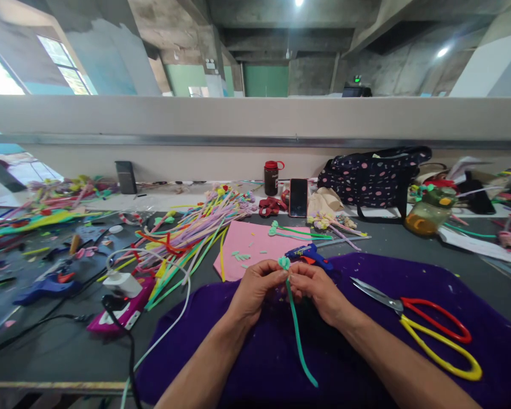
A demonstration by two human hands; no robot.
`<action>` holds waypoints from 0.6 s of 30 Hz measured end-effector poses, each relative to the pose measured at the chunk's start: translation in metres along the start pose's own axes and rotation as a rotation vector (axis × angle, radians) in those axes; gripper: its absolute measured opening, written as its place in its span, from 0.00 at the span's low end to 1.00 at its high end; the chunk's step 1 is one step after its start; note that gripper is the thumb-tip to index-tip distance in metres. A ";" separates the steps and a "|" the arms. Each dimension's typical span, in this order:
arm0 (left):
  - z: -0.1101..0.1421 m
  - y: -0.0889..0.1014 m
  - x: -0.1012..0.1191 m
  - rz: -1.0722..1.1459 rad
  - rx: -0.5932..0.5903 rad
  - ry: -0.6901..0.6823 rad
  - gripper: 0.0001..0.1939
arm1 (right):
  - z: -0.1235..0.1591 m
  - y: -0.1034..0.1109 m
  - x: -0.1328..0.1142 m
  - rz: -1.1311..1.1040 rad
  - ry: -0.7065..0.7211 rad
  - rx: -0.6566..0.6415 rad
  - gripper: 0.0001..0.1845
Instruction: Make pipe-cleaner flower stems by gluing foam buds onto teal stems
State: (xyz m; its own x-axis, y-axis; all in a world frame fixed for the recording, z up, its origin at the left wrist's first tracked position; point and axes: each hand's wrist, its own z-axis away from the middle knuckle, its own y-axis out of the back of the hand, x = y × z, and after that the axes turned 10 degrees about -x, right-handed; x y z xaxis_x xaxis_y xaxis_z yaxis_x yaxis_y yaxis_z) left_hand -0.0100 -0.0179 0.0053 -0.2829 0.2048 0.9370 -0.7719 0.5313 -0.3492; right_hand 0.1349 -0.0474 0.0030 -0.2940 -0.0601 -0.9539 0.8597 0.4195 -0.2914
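Observation:
My left hand (pixel 255 289) and my right hand (pixel 319 289) meet over a purple cloth (pixel 387 335). Both pinch the top of a green pipe cleaner (pixel 297 329), which ends in a small curled, pale green flower shape between my fingertips. The stem hangs down toward me across the cloth. Just behind my right hand lies a blue glue gun (pixel 309 254). Scissors (pixel 430 329) with a red and a yellow handle lie on the cloth to the right of my right hand.
A pink felt sheet (pixel 255 244) and a pile of coloured pipe cleaners (pixel 187 238) lie beyond the cloth. At left are a second blue glue gun (pixel 46 284) and a white plug on a pink power strip (pixel 119 301). A spotted bag (pixel 375 176), phone (pixel 298 197), bottle (pixel 271 177) and jar (pixel 428 213) line the back.

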 end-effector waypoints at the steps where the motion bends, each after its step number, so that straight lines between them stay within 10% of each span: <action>1: 0.000 0.000 0.000 -0.017 -0.010 -0.008 0.08 | -0.001 -0.001 0.000 -0.019 0.010 0.005 0.12; 9: 0.001 -0.005 0.002 -0.222 -0.013 -0.134 0.04 | -0.003 -0.001 0.005 -0.042 -0.070 0.081 0.14; 18: -0.001 -0.001 0.006 0.023 0.014 0.023 0.13 | -0.004 0.001 0.013 0.239 0.134 0.159 0.14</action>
State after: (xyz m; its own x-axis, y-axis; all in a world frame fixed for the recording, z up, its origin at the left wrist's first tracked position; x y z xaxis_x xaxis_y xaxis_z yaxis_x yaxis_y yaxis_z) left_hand -0.0110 -0.0164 0.0114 -0.2875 0.2355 0.9284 -0.7736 0.5145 -0.3700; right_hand 0.1302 -0.0446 -0.0094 -0.1189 0.1473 -0.9819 0.9624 0.2602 -0.0775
